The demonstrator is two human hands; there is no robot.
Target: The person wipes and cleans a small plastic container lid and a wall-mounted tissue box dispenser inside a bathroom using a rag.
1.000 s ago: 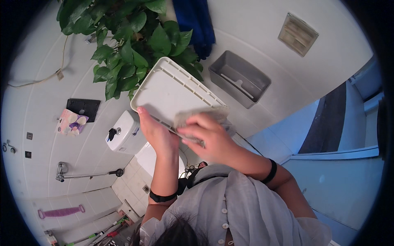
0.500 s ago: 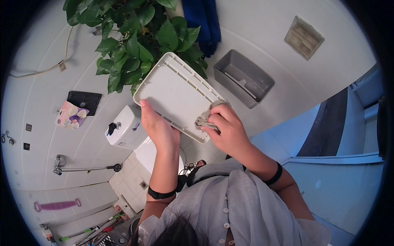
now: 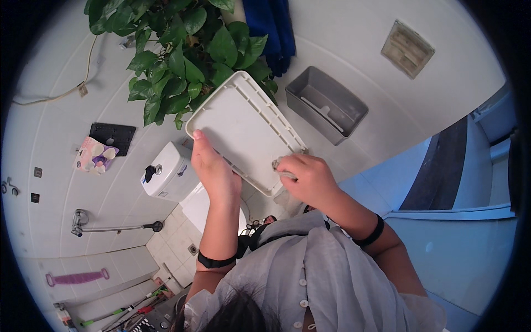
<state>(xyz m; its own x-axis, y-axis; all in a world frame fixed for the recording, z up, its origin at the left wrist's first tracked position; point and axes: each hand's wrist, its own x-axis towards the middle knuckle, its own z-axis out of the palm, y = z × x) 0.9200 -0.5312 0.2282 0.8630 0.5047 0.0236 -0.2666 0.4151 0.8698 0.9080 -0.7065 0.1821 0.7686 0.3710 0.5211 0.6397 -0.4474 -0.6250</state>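
Clutching cloth [image 3: 287, 175], the right grip [image 3: 308, 176] is closed.

A leafy green plant [image 3: 174, 69] hangs beside blue cloth [image 3: 271, 36].

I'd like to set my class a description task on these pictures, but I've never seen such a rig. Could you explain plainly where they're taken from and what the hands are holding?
There is no robot here, just one person's bare hands. The camera is worn on that person's head and looks down; its wide fisheye lens makes straight edges bend. The left hand holds a shallow white tray in the air, its thumb over the rim. The right hand pinches a crumpled greyish cloth at the tray's near right corner. Around them are a leafy green plant, a grey box on the wall and a white toilet tank.
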